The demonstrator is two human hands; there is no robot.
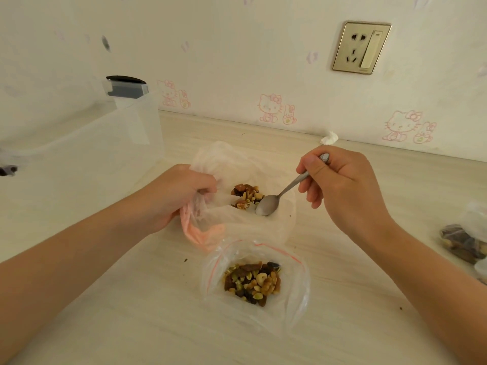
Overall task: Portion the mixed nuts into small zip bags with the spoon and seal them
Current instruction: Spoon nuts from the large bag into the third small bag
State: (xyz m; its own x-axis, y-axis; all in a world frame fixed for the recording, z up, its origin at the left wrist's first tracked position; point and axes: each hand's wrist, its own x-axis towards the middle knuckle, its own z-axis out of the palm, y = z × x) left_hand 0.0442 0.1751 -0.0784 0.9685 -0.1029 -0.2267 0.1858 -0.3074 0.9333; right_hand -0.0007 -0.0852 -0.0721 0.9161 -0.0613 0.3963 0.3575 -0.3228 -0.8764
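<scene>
I see the left hand clutching the crinkled rim of a thin plastic bag with lumpy mixed nuts inside. In front of it, on the pale wood-grain bench, a clear zip bag (red-striped mouth gaping) holds a portion. The right hand grips the smooth metal spoon, its bowl inside the thin bag.
</scene>
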